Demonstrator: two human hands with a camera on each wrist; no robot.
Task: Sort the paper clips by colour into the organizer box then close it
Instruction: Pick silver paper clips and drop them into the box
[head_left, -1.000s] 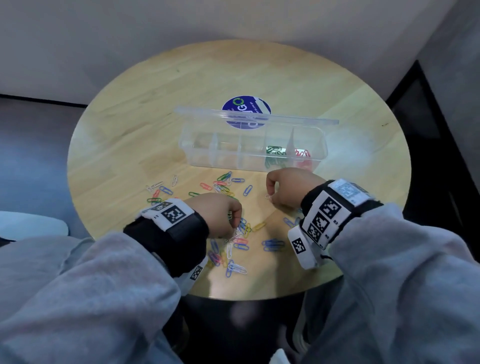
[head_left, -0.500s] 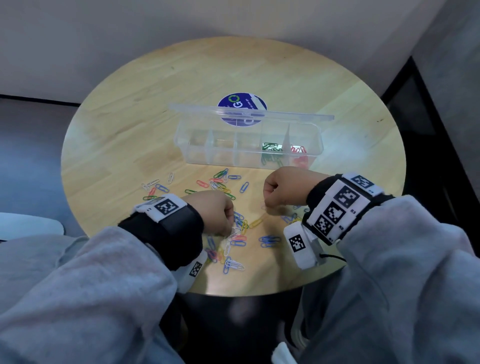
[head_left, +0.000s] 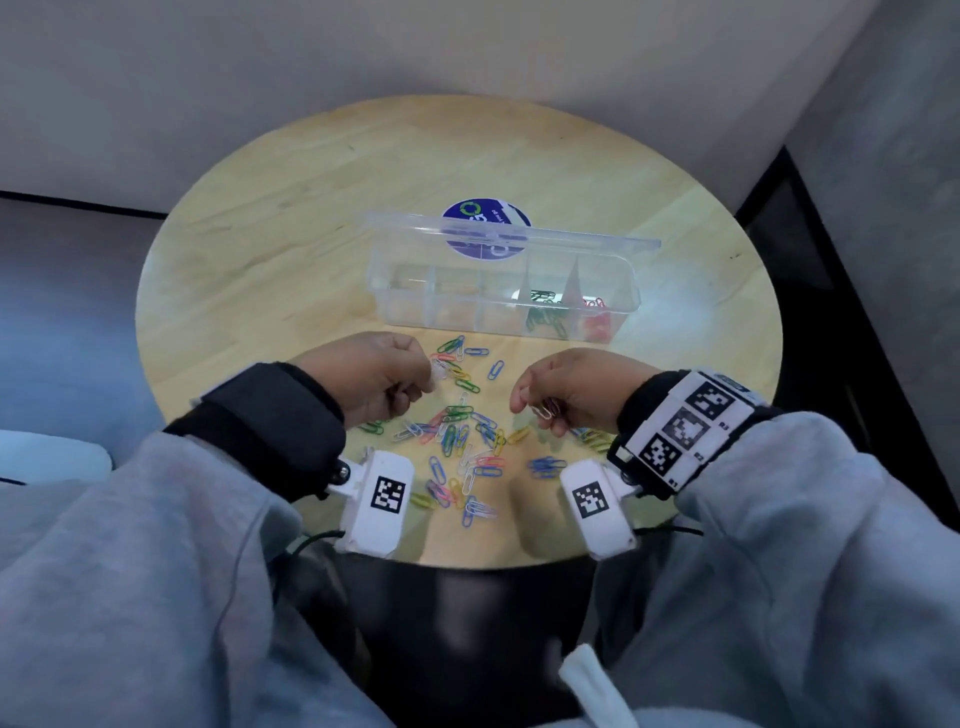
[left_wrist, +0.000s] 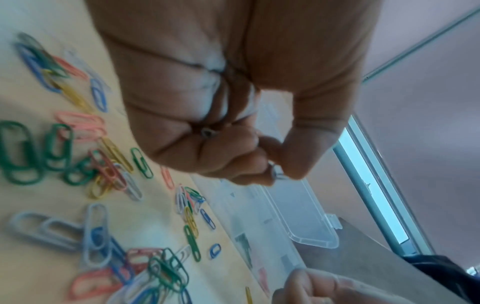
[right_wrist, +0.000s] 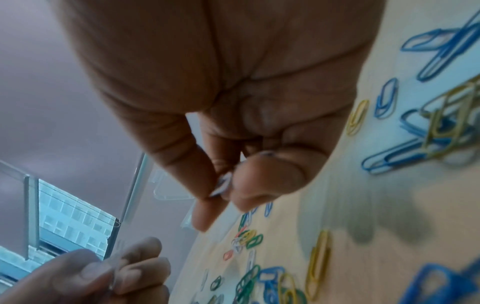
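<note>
Round tabletop (head_left: 311, 270), organizer box (head_left: 498, 317) mid-far, lid open; green and red clips in two right compartments, rest look bare. Loose paper clips (head_left: 457, 441) scattered near edge, between hands. Left hand (head_left: 374, 376) curled, pinching pale clips at fingertips. Right hand (head_left: 566, 389) curled, pinching whitish clip (head_left: 544, 411). Advice: keep pinch firm, carry over wall of one bare compartment, release low, one colour only.
</note>
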